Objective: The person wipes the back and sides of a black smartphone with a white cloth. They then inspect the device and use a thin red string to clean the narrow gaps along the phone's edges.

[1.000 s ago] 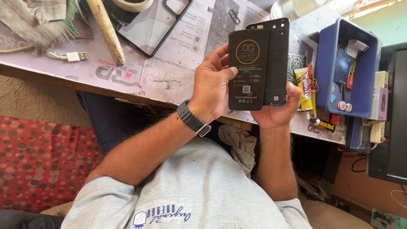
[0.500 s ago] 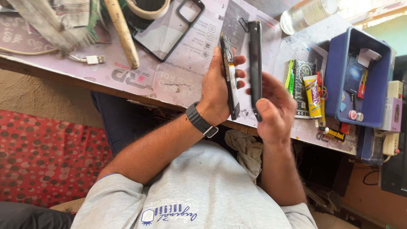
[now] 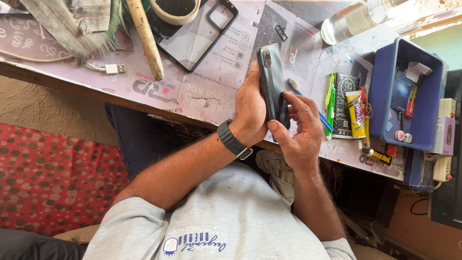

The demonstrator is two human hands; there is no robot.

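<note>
Both hands are meeting over the middle of the frame, and between them they are holding a dark grey smartphone point(image 3: 272, 84) above the front edge of the worktop point(image 3: 216, 82). The left hand point(image 3: 252, 108), with a black watch on its wrist, is lying flat along the phone's left flank, its fingers stretched up the edge rather than curled. The right hand point(image 3: 299, 130) is coming in from lower right, its fingers point(image 3: 297, 103) bent and pressing on the phone's lower right side, thumb tucked under the bottom end. The phone is standing on edge, its long axis running from the camera lens at upper centre down toward the palms; both hands are touching it, the left covering more of its length.

On the worktop, printed pale sheets are lying under everything, lettered in dark and red. A clear phone case with a black rim point(image 3: 195, 36) is lying at upper centre-left, just under a roll of tape point(image 3: 175, 10). A wooden handle point(image 3: 145, 38) is slanting down beside it, and a white USB plug point(image 3: 114, 69) is resting left of that. Right of the hands are green pens point(image 3: 330, 98), a dark flat packet point(image 3: 345, 103) and a yellow glue tube with a white cap point(image 3: 356, 114). A blue plastic tray point(image 3: 385, 91) of small parts is sitting at right, and a clear bottle point(image 3: 351, 19) is lying at upper right.
</note>
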